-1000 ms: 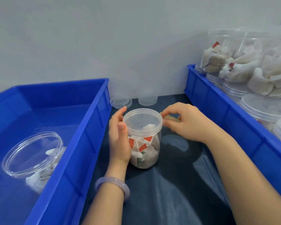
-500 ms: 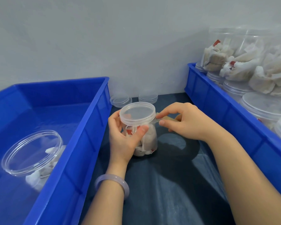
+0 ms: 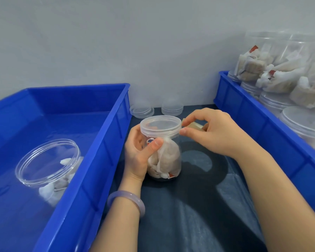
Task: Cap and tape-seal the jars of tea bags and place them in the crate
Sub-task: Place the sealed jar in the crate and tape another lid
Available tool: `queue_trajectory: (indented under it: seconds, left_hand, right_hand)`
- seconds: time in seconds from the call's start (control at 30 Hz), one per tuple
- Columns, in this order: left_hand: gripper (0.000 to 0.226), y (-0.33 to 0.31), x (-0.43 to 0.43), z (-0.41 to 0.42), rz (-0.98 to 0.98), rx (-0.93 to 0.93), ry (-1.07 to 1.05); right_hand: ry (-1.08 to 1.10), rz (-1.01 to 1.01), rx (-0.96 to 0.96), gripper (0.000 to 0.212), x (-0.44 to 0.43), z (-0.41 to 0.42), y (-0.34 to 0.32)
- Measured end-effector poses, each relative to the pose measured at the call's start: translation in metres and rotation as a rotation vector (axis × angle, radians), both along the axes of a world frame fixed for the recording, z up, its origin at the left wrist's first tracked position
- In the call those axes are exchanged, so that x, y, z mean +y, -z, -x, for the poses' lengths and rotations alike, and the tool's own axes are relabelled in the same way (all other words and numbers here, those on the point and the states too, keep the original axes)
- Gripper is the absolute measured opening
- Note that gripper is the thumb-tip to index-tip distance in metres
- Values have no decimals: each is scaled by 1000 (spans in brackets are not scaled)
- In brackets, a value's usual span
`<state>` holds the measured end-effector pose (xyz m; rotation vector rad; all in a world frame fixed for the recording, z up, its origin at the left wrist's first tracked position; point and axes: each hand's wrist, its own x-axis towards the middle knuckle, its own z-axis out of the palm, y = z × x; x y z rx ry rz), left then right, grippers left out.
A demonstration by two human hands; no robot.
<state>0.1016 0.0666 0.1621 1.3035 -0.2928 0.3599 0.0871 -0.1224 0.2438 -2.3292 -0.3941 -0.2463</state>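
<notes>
The right hand [image 3: 213,131] has closed in, pinching a tape roll [image 3: 196,125], thumb touching the lid [image 3: 160,124] rim; just below, the left hand [image 3: 138,157] grips the jar [image 3: 168,157].

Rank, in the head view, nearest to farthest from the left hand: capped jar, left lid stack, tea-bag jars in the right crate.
1. capped jar: held by the left hand, centre.
2. left lid stack: behind, by the wall.
3. tea-bag jars: in the right crate.

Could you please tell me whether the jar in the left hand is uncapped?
No, a lid covers the jar that the left hand grips, while the right hand pinches tape at its rim.
</notes>
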Motion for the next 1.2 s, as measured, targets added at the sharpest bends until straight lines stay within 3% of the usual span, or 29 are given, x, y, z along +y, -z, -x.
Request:
queue_trajectory:
  seconds: [0.17, 0.3, 0.43, 0.53, 0.63, 0.73, 0.87, 1.0, 1.13, 1.2]
  left_hand:
    - [74, -14, 7, 1, -95, 92, 155]
    - [75, -34, 1, 0, -353, 70, 24]
    - [88, -32, -4, 6, -293, 113, -137]
    - [76, -31, 0, 6, -203, 143, -116]
    - [63, -29, 4, 4, -183, 137, -66]
    - [83, -28, 6, 6, -182, 159, -1]
    - [94, -30, 5, 7, -169, 187, 91]
    - [119, -28, 2, 8, -118, 200, 183]
    - [104, -33, 9, 6, -259, 219, 177]
    - [113, -41, 8, 5, -417, 207, 73]
  right_hand:
    - [54, -83, 104, 36, 7, -2, 6]
    - [59, -26, 96, 36, 13, -3, 9]
    - [12, -44, 192, 46, 14, -2, 9]
    - [-102, -56, 375, 63, 11, 4, 5]
    - [-77, -108, 291, 43, 4, 6, -3]
    - [-28, -73, 190, 29, 0, 7, -9]
    - [5, -98, 157, 36, -1, 4, -9]
    - [-33, -149, 302, 64, 3, 4, -4]
    - [-25, -123, 338, 31, 4, 4, -3]
    - [-29, -112, 317, 26, 4, 5, -2]
